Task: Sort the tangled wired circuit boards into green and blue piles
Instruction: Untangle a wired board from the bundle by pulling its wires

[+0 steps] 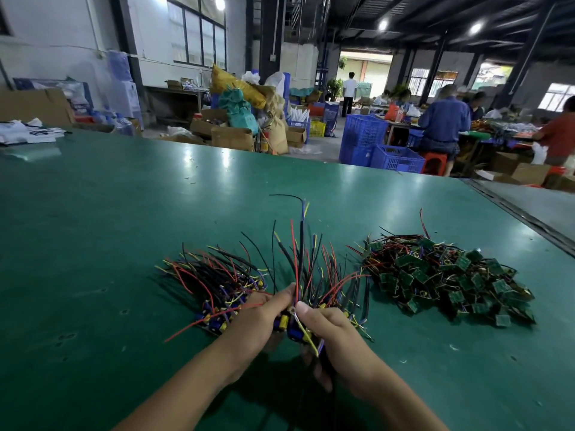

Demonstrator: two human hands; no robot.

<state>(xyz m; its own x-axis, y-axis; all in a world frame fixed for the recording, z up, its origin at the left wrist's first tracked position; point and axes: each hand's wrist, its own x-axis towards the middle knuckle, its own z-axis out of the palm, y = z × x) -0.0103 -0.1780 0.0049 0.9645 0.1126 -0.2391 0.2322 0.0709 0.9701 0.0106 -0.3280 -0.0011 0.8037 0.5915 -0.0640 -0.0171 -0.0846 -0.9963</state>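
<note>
A pile of blue circuit boards (pixel 217 293) with black, red and yellow wires lies on the green table (pixel 124 213), left of centre. To the right spreads a heap of green circuit boards (pixel 448 281) with tangled wires. Between the two, my left hand (pixel 258 315) and my right hand (pixel 329 334) both grip one bunch of wired blue boards (pixel 291 325), whose wires fan upward. The right thumb and forefinger pinch a thin wire at the bunch's top. Part of the bunch is hidden inside my fingers.
The table's right edge (pixel 513 209) runs diagonally beside a grey surface. White papers (pixel 28 132) lie at the far left. Beyond the far edge stand blue crates (pixel 395 157), cardboard boxes (pixel 231 138) and people working at other benches.
</note>
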